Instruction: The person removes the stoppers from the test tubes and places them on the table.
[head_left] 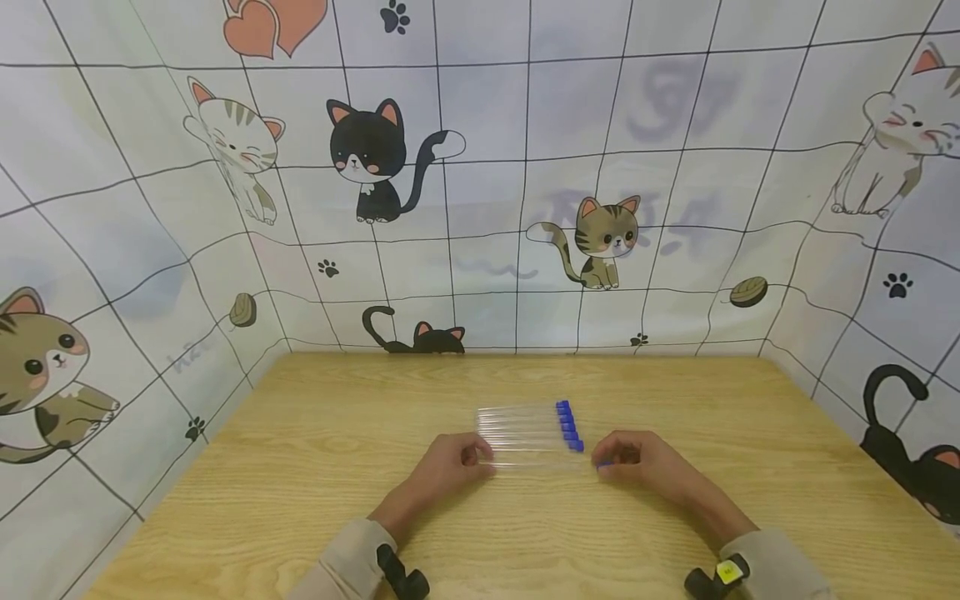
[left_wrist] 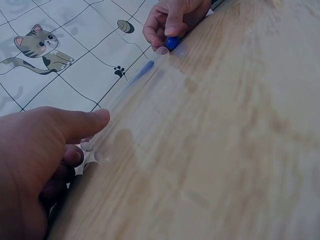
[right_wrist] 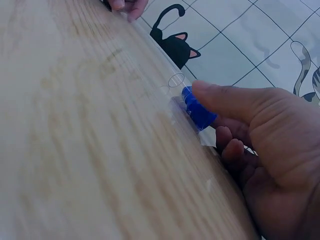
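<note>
A single clear test tube (head_left: 536,466) lies crosswise in front, its round open mouth facing right. At its left end, my left hand (head_left: 456,461) pinches the tube between thumb and fingers. My right hand (head_left: 637,458) holds a small blue cap (right_wrist: 200,112) by thumb and fingertips, just off the tube's mouth. The cap's narrow end points at that mouth in the right wrist view. Just behind, several more clear tubes (head_left: 517,427) lie side by side, with blue caps (head_left: 567,425) on their right ends.
The wooden table (head_left: 300,500) runs back to a hanging sheet (head_left: 487,208) printed with cats and grid lines, which also closes off both sides. Each sleeve carries a small black wrist camera (head_left: 401,573).
</note>
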